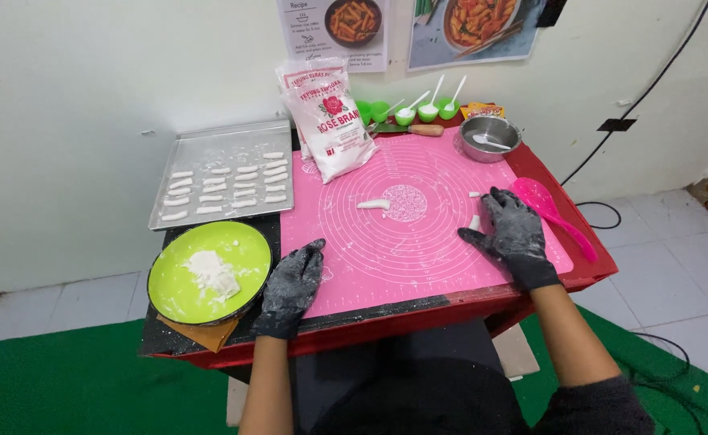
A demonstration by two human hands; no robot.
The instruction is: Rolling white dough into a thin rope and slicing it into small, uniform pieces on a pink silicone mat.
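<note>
The person stands at a small red tabletop (592, 270). Both hands wear dark gloves dusted with white flour.

The left hand (291, 288) lies flat and open at the near edge of the pink mat (418, 250). It holds nothing. Just beside it, on the left, sits a green plate (249, 246) with a lump of white dough (213, 274) on it.

The right hand (513, 234) rests on the right side of the mat. Its fingers are spread open and it grips nothing. A small dough piece (474, 221) lies just beside its fingers, and another tiny bit (474, 194) is a little farther up. A pink spoon (551, 211) lies on the right, next to this hand.

In the middle of the mat lies a short dough roll (374, 205), well apart from both hands.

Farther back on the left is a metal tray (209, 145) with rows of little dough sticks (225, 184). Beside it stand two white flour bags (330, 121). Behind the mat are a metal bowl (491, 137) with a white spoon in it, a knife with a wooden handle (409, 129), and small green cups (406, 114) with white spoons. Food pictures (406, 28) hang on the wall.
</note>
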